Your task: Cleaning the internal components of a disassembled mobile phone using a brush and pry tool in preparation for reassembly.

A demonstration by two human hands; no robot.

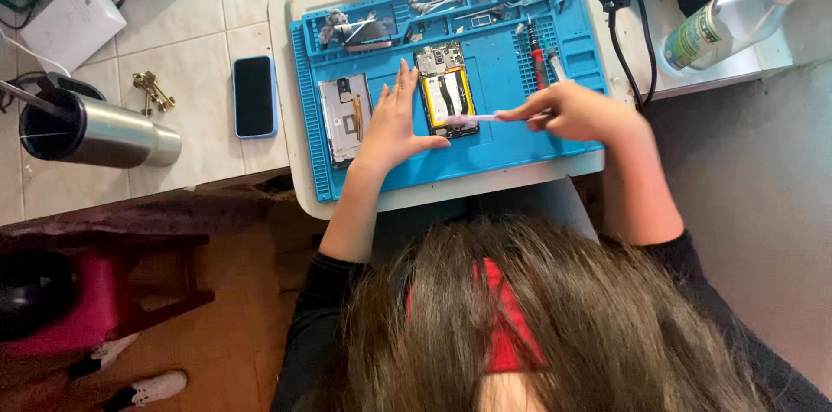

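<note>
An opened phone (pixel 445 90) with a yellow battery and bare circuit board lies on a blue repair mat (pixel 503 143). My left hand (pixel 392 120) rests flat on the mat just left of the phone, fingers together, thumb touching the phone's lower edge. My right hand (pixel 579 111) pinches a thin pale toothbrush-like tool (pixel 475 119) whose tip lies on the phone's lower end. A detached phone back panel (pixel 345 118) sits left of my left hand.
A dark phone in a blue case (pixel 254 96), keys (pixel 152 89) and a steel tumbler (pixel 91 129) lie on the tiled counter at left. A clear bottle (pixel 737 15) and black cable (pixel 626 39) are at right. Small parts and a red-handled tool (pixel 537 55) fill the mat's top trays.
</note>
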